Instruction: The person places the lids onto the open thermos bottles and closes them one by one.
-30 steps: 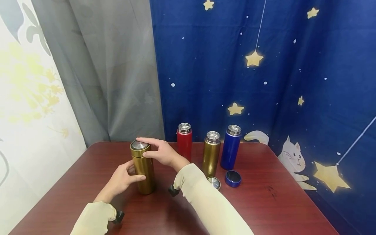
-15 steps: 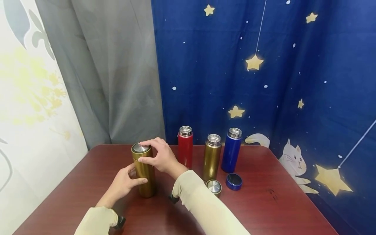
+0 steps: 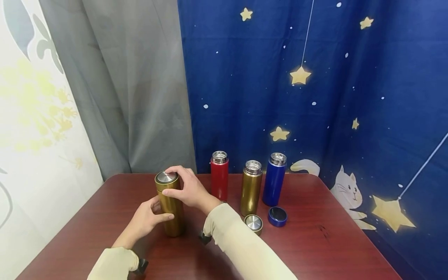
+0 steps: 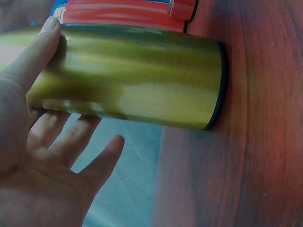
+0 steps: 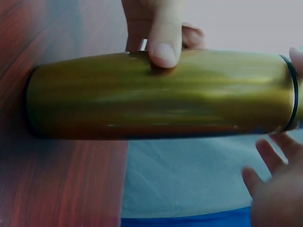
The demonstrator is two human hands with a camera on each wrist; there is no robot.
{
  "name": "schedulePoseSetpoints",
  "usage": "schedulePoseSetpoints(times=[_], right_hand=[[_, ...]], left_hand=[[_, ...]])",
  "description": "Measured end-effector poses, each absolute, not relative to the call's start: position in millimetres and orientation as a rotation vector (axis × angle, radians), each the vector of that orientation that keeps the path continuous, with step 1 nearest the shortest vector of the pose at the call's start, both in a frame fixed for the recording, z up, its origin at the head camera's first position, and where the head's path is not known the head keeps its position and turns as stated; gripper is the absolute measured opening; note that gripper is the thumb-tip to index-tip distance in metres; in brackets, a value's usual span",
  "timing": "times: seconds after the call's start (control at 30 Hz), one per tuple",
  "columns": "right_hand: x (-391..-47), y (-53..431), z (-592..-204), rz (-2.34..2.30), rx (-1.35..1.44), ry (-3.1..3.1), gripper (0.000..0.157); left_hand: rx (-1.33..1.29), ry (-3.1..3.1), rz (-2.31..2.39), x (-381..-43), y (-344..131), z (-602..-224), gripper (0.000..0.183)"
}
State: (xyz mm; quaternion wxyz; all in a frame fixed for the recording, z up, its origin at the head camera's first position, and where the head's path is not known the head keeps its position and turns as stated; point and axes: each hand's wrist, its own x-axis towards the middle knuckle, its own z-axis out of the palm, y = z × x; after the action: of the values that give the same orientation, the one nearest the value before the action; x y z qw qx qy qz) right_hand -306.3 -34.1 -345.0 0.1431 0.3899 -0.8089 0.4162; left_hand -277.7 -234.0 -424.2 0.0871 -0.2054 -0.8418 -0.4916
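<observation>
A gold thermos bottle (image 3: pixel 174 217) stands upright on the table, with its gold lid (image 3: pixel 167 178) with a silver top sitting on its mouth. Round the bottle's middle my left hand (image 3: pixel 144 220) grips, thumb across the front and fingers behind. My right hand (image 3: pixel 190 190) holds the lid from above, thumb on the near side and fingers over the far side. The right wrist view shows the left thumb (image 5: pixel 164 54) pressing the gold body and the right fingers (image 5: pixel 284 151) at the lid end. In the left wrist view the lid is out of frame.
To the right stand a lidless red bottle (image 3: pixel 219 181), a lidless gold bottle (image 3: pixel 251 192) and a lidless blue bottle (image 3: pixel 274 182). In front of them lie another gold lid (image 3: pixel 253 222) and a blue lid (image 3: pixel 277 217). Curtains hang behind the red-brown table (image 3: pixel 315 249).
My right thumb has slid leftward round the near side of the lid, and the fingers have shifted slightly right on the far side. My left hand keeps its grip; the bottle stays in place.
</observation>
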Motion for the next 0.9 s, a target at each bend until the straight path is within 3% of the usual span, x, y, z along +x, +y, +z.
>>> schedulePoseSetpoints(times=[0.3,0.53,0.9], right_hand=[[-311,-27,-345,1.694,1.323,-2.325,0.056],[-312,-26,-344,1.515,1.209,-2.389,0.055],[-309,-34,-348,1.317,1.052,-2.372,0.054]], left_hand=[[-0.684,-2.511,-1.548,-279,-237,-425,0.072],[-0.666,-2.477,-1.542,-280,-233,-425,0.071],[-0.415,-2.472,-1.38,-271,-225,-430,0.071]])
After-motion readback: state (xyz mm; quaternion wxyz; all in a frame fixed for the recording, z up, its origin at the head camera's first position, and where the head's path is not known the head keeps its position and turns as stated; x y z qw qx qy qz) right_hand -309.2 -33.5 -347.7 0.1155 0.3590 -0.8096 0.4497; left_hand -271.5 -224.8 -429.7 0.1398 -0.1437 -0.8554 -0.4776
